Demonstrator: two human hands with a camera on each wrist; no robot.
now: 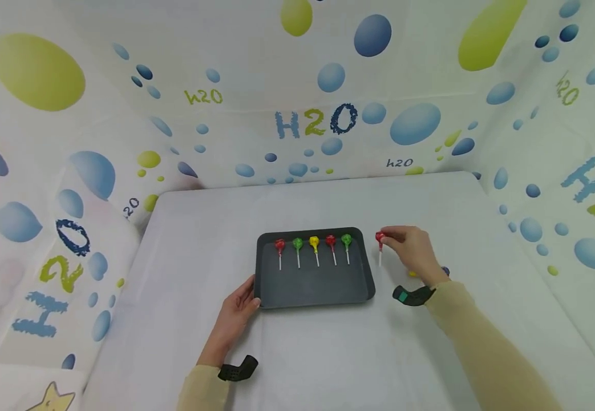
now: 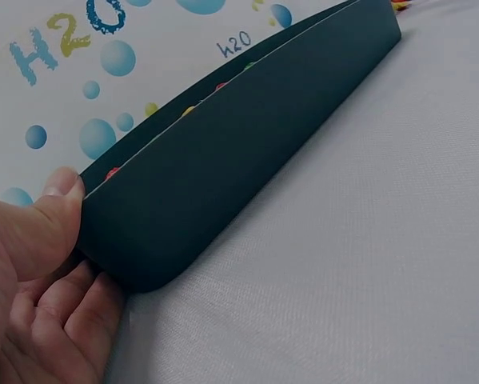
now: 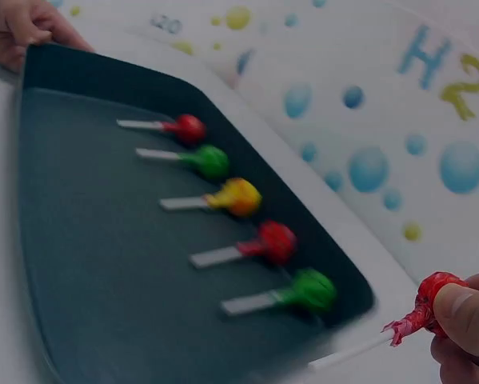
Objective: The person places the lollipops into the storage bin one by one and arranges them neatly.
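A dark grey tray [image 1: 312, 290] lies on the table, and my left hand [image 1: 238, 310] grips its near left corner. In the left wrist view the thumb is on the rim and the curled fingers are against the outer wall [image 2: 223, 176]. Just right of the tray, my right hand [image 1: 412, 249] pinches a red lollipop [image 3: 437, 298] by its wrapped head, the white stick pointing down. Several lollipops stand in a row along the tray's far side: red [image 1: 279, 245], green [image 1: 298, 244], yellow [image 1: 314, 242], red [image 1: 331, 241] and green [image 1: 347, 240].
Partly hidden behind the right wrist are a yellow thing [image 1: 413, 274] and a dark blue round one [image 1: 446, 270] on the table. A white cloth [image 1: 210, 228] covers the table. Printed curtains [image 1: 256, 148] with bubbles and lettering surround its back and sides.
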